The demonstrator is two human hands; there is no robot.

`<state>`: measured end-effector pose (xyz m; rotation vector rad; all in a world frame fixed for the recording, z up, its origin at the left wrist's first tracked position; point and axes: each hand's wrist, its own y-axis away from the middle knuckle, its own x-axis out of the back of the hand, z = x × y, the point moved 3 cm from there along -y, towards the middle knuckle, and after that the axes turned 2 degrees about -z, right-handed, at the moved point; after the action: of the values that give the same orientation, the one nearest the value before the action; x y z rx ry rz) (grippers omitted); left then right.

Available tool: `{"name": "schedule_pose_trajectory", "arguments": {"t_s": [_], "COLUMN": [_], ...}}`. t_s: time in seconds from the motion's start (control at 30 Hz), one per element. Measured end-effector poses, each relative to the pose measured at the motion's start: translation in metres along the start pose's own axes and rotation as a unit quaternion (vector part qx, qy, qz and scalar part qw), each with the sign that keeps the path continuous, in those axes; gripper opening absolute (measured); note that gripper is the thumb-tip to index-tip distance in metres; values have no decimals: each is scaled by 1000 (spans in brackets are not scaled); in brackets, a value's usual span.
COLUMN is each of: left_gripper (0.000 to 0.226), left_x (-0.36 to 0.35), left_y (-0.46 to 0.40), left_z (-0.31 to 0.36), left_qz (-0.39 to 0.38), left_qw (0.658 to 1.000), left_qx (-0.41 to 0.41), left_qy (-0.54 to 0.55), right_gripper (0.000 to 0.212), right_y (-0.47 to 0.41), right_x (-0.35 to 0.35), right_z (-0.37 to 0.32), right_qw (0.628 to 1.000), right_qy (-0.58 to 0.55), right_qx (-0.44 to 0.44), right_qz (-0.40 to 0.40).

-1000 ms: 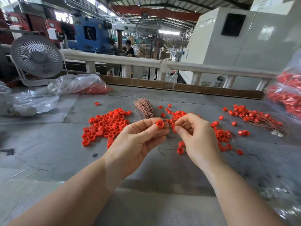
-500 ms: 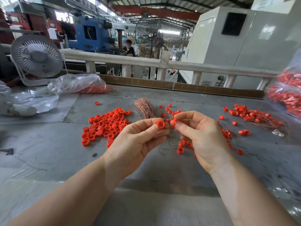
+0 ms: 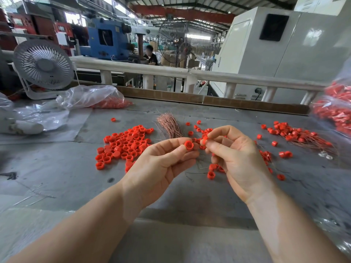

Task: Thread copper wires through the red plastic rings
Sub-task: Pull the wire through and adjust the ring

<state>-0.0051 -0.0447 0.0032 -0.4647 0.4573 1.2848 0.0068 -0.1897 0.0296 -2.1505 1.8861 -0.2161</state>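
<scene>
1. A red plastic ring [image 3: 189,145] sits pinched between the thumb and fingertips of the left hand [image 3: 161,166], held above the middle of a grey worktable [image 3: 57,168].
2. The right hand [image 3: 237,158], just beside it, is closed on a second red ring [image 3: 204,138] at its fingertips; a fine copper wire appears to run between the two rings, though it is too thin to make out clearly.
3. A bundle of copper wires [image 3: 169,126] lies on the table just beyond the hands, fanned toward the far edge.
4. A heap of loose red rings [image 3: 125,145] lies to the left of the bundle; more rings are scattered under and behind the right hand.
5. Far right, rings already on wires [image 3: 298,133] lie in a loose pile.
6. A clear plastic bag [image 3: 91,96] at the back left holds red rings; another bag of red pieces [image 3: 336,109] sits at the right edge, blurred.
7. A white desk fan [image 3: 43,66] stands at the back left corner.
8. No readable writing or labels appear anywhere.
</scene>
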Motion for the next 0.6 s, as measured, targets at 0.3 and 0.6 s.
{"name": "schedule_pose_trajectory", "arguments": {"t_s": [0.3, 0.6], "left_gripper": [17, 17], "left_x": [-1, -1], "left_y": [1, 0], "left_z": [0, 0], "left_qz": [-3, -11], "left_qw": [1000, 1000], "left_qx": [-2, -2], "left_qy": [0, 3], "right_gripper": [27, 27], "right_y": [1, 1], "right_x": [-1, -1], "right_z": [2, 6], "right_qw": [997, 998], "right_qy": [70, 66], "right_qx": [26, 2], "right_qz": [5, -8]}}
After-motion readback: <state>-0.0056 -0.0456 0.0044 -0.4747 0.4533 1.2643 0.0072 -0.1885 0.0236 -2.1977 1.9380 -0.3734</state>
